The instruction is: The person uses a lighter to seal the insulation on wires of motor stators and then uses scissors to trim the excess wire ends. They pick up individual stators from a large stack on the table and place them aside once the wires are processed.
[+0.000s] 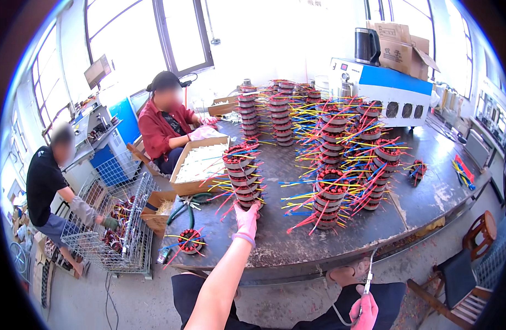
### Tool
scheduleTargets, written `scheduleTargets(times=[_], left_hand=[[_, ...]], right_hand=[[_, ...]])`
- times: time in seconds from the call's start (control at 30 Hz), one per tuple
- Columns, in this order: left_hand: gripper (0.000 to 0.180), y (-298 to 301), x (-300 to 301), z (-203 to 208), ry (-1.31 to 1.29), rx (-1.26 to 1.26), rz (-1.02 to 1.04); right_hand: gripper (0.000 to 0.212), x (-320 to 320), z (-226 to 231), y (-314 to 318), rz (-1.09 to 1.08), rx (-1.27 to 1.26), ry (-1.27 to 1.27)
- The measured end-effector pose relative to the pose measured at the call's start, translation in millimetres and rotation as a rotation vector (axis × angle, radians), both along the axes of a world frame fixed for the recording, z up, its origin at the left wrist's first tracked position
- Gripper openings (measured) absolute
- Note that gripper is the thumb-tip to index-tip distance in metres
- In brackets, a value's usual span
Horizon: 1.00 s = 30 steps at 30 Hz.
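Left hand (246, 221) gripping coil stack (243, 177) by base, apparently steadying it; right hand (365, 312) clasping slim metal tool (369, 278), tip pointing up above fingers, probably for control.

The stack (242, 175) is a column of grey metal rings with dark red windings inside, piled one on another. Red, yellow and blue leads fan out from it on both sides, the red ones most plainly. It stands on the table (275, 220), its top leaning slightly left in this view, its base in the left hand (247, 217). The tool (368, 280) is slim, pale and metallic, with a bent tip. It points upward from the right hand (365, 312), tip near the table's front edge.
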State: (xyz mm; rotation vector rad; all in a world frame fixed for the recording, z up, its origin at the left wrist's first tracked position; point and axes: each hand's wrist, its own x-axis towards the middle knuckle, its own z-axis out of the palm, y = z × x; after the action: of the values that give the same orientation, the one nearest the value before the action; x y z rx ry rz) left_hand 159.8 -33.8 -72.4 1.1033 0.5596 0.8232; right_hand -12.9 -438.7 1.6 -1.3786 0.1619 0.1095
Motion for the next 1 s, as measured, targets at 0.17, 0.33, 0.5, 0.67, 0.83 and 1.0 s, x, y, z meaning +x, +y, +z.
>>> scheduleTargets(times=[0.17,0.33,0.5,0.67,0.83,1.0], left_hand=[[0.067,18.1,-5.2,-0.1,0.045,0.033,-0.176],[0.060,35.3,-9.2,2.7,0.048,0.061,-0.376],[0.060,57.6,-13.3,8.7,0.132,0.071,-0.520],[0.069,77.0,-8.8,15.6,0.216,0.056,-0.665],[0.076,92.5,-7.3,22.5,0.202,-0.002,-0.788],[0.075,102.7,0.4,31.0,0.253,0.039,-0.843]], right_hand=[[0.039,2.5,-0.3,-1.3,-0.045,-0.044,-0.018],[0.040,4.7,-0.5,-0.5,-0.047,-0.066,-0.036],[0.040,7.1,-4.2,-2.7,-0.028,-0.047,-0.058],[0.040,6.4,4.7,1.1,-0.070,-0.088,-0.047],[0.040,13.3,0.1,-4.1,-0.074,-0.153,-0.093],[0.038,18.0,1.7,-1.0,-0.138,-0.074,0.006]])
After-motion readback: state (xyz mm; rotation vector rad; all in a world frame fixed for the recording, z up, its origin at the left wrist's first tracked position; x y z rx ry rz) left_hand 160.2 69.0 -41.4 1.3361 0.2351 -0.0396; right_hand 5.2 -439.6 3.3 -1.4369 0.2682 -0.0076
